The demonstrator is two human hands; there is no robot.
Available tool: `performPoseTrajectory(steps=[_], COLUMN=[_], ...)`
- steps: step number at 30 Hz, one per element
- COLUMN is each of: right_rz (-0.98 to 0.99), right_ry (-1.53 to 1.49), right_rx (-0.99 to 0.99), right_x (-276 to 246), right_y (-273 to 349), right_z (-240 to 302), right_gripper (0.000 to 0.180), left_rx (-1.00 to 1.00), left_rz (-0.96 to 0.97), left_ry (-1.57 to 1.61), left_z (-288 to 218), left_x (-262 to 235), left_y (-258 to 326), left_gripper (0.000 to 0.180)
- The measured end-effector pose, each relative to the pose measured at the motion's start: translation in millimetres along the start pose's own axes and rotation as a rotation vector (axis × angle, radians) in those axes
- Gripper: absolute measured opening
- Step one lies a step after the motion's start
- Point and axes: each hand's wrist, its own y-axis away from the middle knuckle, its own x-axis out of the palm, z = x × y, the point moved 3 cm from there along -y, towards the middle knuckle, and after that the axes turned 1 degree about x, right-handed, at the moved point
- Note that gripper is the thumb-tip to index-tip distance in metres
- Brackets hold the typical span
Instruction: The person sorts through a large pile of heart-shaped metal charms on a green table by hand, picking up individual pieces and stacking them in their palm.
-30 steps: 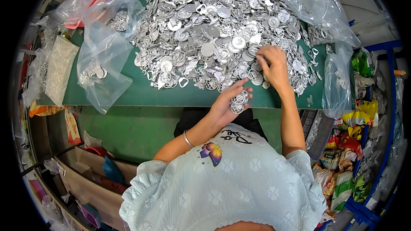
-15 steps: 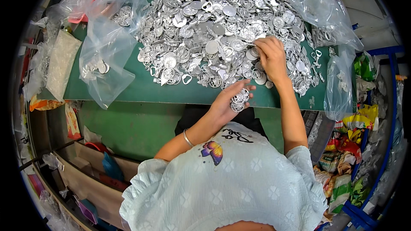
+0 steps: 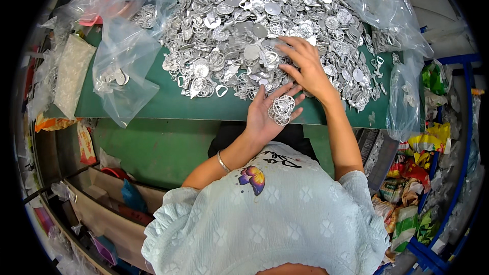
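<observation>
A wide heap of silvery metal pieces covers much of the green table; round discs, openwork medallions and ring-topped pieces are mixed in it. My left hand is palm up at the near edge of the heap. Several openwork metal medallions rest stacked in it, with the fingers stretched out around them. Above the heap's near right part, my right hand has its fingers spread, slightly smeared by motion. Nothing shows in its grasp.
On the left lie a clear plastic bag with a few metal pieces and a whitish packet. Clear bags cover the far right corner. Colourful packages stand low on the right, beside a blue frame. Lower left is a drawer.
My right hand has moved left over the heap and its fingers have spread from a pinch. My left hand has opened flatter, so the medallions show more fully.
</observation>
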Motion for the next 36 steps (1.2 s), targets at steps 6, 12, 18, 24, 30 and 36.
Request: performPoseTrajectory(steps=[6,12,18,24,30,36], right_rz=[-0.001,-0.174,0.005,-0.238,-0.18,-0.059], right_ry=[0.249,-0.002,0.065,-0.046,-0.164,-0.318], right_rx=[-0.007,0.095,-0.03,0.043,0.035,0.069], right_x=[-1.8,-14.4,5.0,-0.4,-18.2,-13.8], right_y=[21.0,24.2,5.5,19.1,30.8,15.3], right_z=[-17.4,-9.2,16.6,-1.3,31.0,37.8], right_gripper=[0.025,0.032,0.051,0.014,0.011,0.023], left_rx=[-0.02,-0.167,-0.116,-0.018,-0.028,0.021], left_rz=[0.049,-0.003,-0.027,-0.019,-0.028,-0.065], left_ry=[-0.058,-0.144,-0.243,-0.268,-0.177,-0.303], left_z=[-6.7,0.5,-3.4,-11.2,-14.7,-15.5], left_x=[-24.3,-31.1,-28.6,-25.4,-16.8,-34.8], left_y=[-1.2,3.1,7.6,9.6,10.2,7.3], left_gripper=[0.029,0.025,0.03,0.044,0.046,0.026])
